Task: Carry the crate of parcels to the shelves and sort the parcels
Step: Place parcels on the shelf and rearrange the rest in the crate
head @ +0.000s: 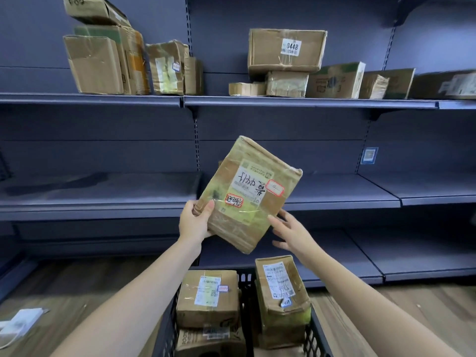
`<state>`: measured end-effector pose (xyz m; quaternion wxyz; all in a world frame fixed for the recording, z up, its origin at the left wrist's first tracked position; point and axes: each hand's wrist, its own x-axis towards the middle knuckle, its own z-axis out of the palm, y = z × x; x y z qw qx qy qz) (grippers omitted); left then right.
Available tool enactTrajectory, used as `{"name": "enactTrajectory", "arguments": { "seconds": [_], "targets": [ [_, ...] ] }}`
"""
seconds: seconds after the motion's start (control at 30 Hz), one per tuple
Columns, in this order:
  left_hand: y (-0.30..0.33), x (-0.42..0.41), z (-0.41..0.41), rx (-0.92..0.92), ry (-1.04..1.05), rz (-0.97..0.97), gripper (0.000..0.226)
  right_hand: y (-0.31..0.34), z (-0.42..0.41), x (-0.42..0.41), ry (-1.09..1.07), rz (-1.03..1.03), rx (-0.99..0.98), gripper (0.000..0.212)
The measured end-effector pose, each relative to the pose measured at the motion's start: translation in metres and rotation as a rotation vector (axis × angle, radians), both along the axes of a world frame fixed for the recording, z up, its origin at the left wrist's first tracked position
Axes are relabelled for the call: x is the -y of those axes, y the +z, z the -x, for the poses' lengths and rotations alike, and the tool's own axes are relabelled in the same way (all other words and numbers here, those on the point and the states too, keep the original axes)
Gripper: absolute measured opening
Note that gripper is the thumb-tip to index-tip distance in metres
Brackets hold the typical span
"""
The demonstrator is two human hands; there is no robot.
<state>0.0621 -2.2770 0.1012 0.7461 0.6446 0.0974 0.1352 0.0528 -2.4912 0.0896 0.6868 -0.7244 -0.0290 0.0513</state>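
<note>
Parcel (248,194) gripped by left hand (194,222) — right hand (291,233) spread beside it.

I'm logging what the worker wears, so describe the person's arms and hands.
Both forearms are bare, with no sleeves in view. The left hand and right hand wear no gloves. No rings, watch or bracelets are visible. Fingernails look short and unpainted.

held parcel (247,194): taped brown box, tilted, pinched at its lower-left corner by left hand (194,222)
crate (246,300): black, below both hands, three parcels inside
shelves (309,101): beyond hands, upper one stacked with boxes
</note>
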Motion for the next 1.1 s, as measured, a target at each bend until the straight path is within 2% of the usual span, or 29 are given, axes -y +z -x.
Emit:
{"name": "enactTrajectory", "arguments": {
  "seconds": [0.1,0.17,0.2,0.3,0.37,0.4,0.47,0.53,0.67,0.8,0.9,0.97,1.03,1.1],
  "targets": [
    [-0.004,0.01,0.006,-0.021,-0.031,0.024,0.019,-0.004,0.002,-0.015,-0.015,-0.046,0.022,0.029],
    [-0.004,0.012,0.008,-0.041,-0.03,0.019,0.018,-0.007,-0.002,-0.019,-0.085,-0.051,0.047,0.03],
    [-0.003,0.01,0.009,-0.048,-0.029,0.012,0.016,-0.007,-0.003,-0.018,-0.122,-0.035,0.077,0.04],
    [0.0,-0.007,0.006,-0.016,-0.057,-0.159,0.009,-0.002,-0.004,-0.004,-0.325,0.069,0.287,0.094],
    [0.006,-0.023,-0.001,0.029,-0.085,-0.434,0.011,0.008,-0.004,0.009,-0.416,0.33,0.407,0.114],
    [0.009,-0.029,-0.004,0.054,-0.102,-0.583,0.01,0.011,-0.005,0.014,-0.39,0.49,0.474,0.116],
    [0.018,-0.034,-0.01,0.104,-0.15,-0.851,0.01,0.016,-0.008,0.016,-0.213,0.667,0.532,0.108],
    [0.024,-0.034,-0.015,0.131,-0.185,-1.049,0.01,0.014,-0.009,0.012,-0.044,0.666,0.497,0.087],
    [0.027,-0.032,-0.019,0.12,-0.205,-1.206,0.021,0.004,-0.018,0.014,-0.088,0.527,0.417,0.045],
    [0.032,-0.027,-0.024,0.139,-0.197,-1.21,0.031,-0.016,-0.021,0.014,-0.169,0.472,0.351,0.031],
    [0.032,-0.021,-0.028,0.19,-0.18,-1.046,0.054,-0.034,-0.017,0.01,-0.284,0.391,0.316,0.022],
    [0.027,-0.016,-0.028,0.167,-0.109,-0.957,0.074,-0.039,-0.013,0.008,-0.351,0.244,0.266,0.012],
    [0.016,-0.011,-0.021,0.085,-0.055,-0.882,0.092,-0.036,-0.01,0.004,-0.378,0.053,0.198,0.013],
    [0.005,-0.003,-0.011,0.034,-0.168,-0.712,0.106,-0.032,-0.008,-0.001,-0.379,-0.071,0.137,0.014]
  ]
}}
